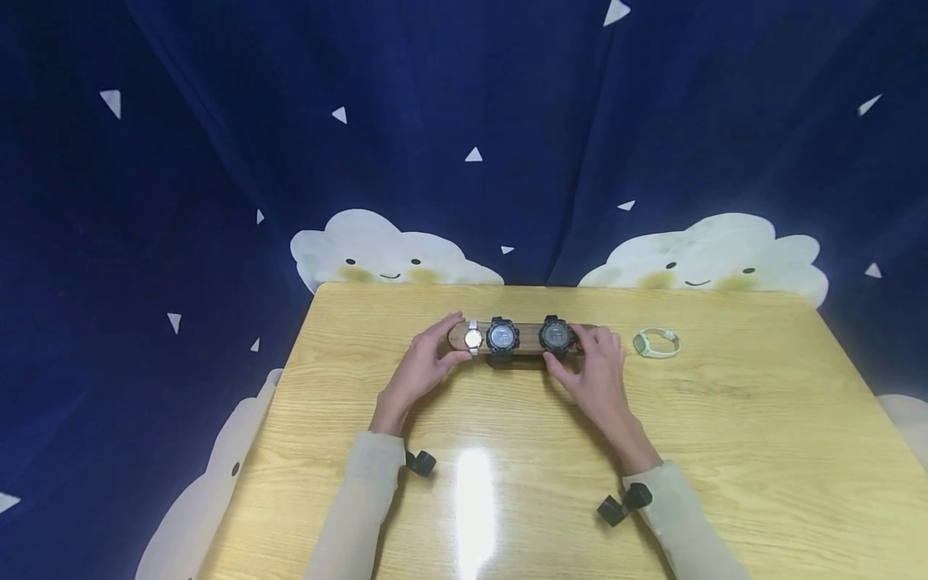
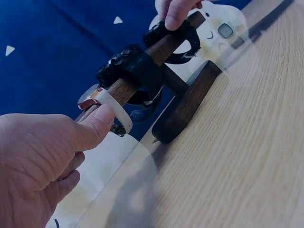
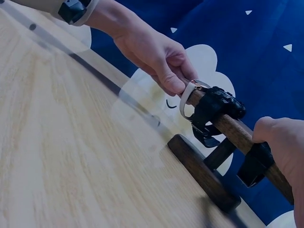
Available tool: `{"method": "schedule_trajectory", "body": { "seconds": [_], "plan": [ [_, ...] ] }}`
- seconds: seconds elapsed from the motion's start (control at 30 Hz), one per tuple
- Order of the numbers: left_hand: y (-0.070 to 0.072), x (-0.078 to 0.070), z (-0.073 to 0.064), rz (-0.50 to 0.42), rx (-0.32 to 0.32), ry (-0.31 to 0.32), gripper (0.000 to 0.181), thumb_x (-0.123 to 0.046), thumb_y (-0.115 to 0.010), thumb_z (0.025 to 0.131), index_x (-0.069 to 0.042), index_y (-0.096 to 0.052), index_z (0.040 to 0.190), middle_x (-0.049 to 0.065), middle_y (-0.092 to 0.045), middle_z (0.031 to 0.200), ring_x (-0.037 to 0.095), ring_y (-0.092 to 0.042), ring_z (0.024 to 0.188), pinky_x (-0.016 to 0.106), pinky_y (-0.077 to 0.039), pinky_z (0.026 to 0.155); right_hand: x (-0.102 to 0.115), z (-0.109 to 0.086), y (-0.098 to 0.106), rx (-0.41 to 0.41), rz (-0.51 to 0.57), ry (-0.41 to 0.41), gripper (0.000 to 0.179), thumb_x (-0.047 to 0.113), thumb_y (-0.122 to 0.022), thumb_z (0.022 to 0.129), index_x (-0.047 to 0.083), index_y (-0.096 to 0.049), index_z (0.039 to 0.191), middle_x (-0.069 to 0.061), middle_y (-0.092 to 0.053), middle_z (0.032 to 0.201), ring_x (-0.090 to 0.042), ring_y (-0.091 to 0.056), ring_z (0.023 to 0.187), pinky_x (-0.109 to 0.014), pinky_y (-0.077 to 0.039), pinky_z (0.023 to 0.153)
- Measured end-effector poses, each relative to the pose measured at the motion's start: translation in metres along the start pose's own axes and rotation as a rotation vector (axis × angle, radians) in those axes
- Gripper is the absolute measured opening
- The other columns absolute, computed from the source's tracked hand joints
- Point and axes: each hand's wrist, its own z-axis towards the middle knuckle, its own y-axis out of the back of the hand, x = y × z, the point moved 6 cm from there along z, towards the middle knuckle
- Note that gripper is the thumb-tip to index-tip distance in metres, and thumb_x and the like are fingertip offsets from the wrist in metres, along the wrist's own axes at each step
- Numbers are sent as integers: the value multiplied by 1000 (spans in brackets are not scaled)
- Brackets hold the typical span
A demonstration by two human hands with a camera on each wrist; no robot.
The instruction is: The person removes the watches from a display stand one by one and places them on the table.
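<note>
A dark wooden T-shaped watch stand (image 1: 532,339) stands on the table, its bar carrying three watches. At its left end my left hand (image 1: 420,366) pinches the white-strapped wristwatch (image 1: 474,337), thumb on the strap (image 2: 116,108) and fingers behind the bar. Beside it a black digital watch (image 1: 502,336) is looped around the bar. Toward the right end, my right hand (image 1: 596,374) grips a second black digital watch (image 1: 556,334), thumb at its lower edge and index finger by its right side. Part of that watch is hidden by the hand in the right wrist view.
A pale green watch (image 1: 657,343) lies on the wooden table (image 1: 761,451), right of the stand. Behind the table hangs a dark blue curtain (image 1: 435,72) with white triangles and clouds. A camera is strapped to each wrist.
</note>
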Motion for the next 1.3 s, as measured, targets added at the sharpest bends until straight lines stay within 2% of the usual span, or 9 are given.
{"method": "schedule_trajectory", "body": {
  "seconds": [0.37, 0.83, 1.3],
  "plan": [
    [-1, 0, 0, -14, 5, 0, 70, -25, -78, 94, -8, -49, 155, 11, -45, 162, 29, -41, 151, 42, -30, 126, -3, 3, 5, -2, -2, 29, 63, 30, -91, 79, -6, -68, 125, -16, -54, 94, -35, -43, 95, -44, -31, 83],
    [-1, 0, 1, 3, 2, 4, 70, -24, -79, 93, -4, -50, 153, 13, -46, 161, 29, -42, 150, 41, -31, 126, -11, 5, 12, 10, -8, -1, 58, 28, -91, 76, -3, -69, 120, -14, -54, 93, -31, -42, 91, -44, -31, 83],
    [0, 0, 1, -14, 4, 20, 71, -23, -79, 93, -5, -49, 154, 12, -45, 161, 28, -41, 150, 39, -30, 127, -17, 7, 15, 12, -20, 7, 60, 26, -92, 74, -4, -68, 119, -12, -52, 90, -30, -41, 89, -44, -30, 82]
  ]
}}
